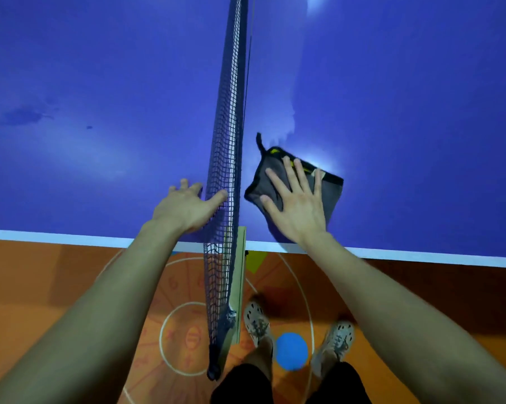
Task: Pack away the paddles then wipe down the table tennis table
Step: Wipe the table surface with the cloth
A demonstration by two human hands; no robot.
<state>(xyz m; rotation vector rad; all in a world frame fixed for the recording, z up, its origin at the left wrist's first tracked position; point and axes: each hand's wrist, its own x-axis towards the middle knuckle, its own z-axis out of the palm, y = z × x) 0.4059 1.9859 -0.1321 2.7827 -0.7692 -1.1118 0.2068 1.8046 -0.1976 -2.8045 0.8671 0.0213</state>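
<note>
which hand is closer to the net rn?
Left. The left hand rests on the table right beside the net, thumb against the mesh. The right hand lies flat on the grey cloth on the net's other side, clear of it.

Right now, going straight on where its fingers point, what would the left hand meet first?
Probably the net: the left hand lies beside it, thumb touching the mesh, fingers angled toward it.
</note>
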